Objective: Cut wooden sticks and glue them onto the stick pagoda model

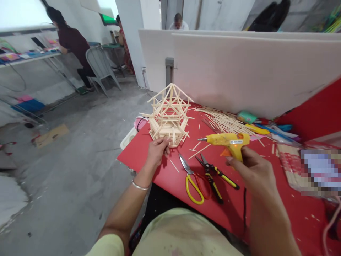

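A small pavilion model (172,117) built of thin wooden sticks stands at the left corner of the red table. My left hand (157,151) is at its front lower edge, thumb and fingers pinched on the base; whether a loose stick is between the fingertips is hidden. In my right hand (253,167) is a yellow hot glue gun (229,141), held by its handle, its metal nozzle pointing left toward the model but apart from it. Below the gun lie scissors (193,181) with yellow and red handles and black-and-yellow pliers (215,176).
Loose sticks (226,121) are heaped at the table's back. A yellow-handled tool (257,129), a green roll (246,116) and a plastic pack of sticks (290,167) lie to the right. White boards (239,67) stand behind the table (170,181). People sit farther off.
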A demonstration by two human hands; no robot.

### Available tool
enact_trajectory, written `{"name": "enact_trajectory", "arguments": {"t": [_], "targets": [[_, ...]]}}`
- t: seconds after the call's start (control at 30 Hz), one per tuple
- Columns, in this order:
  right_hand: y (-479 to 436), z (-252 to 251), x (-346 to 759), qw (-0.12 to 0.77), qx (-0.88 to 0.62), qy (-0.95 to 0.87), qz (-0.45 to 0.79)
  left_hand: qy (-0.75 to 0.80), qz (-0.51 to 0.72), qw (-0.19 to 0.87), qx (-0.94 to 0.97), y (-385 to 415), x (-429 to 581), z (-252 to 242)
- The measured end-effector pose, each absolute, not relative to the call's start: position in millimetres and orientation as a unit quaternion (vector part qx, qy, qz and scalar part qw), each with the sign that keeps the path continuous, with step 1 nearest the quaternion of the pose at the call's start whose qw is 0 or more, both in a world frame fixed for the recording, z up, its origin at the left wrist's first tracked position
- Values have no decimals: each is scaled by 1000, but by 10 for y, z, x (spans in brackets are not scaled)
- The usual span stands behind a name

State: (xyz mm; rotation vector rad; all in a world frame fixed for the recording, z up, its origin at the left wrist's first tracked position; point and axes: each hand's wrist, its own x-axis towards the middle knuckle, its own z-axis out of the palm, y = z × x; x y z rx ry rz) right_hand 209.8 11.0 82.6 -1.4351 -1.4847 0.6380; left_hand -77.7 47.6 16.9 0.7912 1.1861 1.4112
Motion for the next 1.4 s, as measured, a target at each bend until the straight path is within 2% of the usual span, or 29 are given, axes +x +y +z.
{"name": "enact_trajectory", "arguments": {"t": [0.23,1.03,1.4], "targets": [[217,617,2014,473,-582,-610,256,511,591,535,322,575,-734,193],[164,664,1933,426,-558,-655,280,507,589,545,315,640,-670,143],[173,779,1764,414,-550,-691,220,508,592,542,314,639,-675,142]]}}
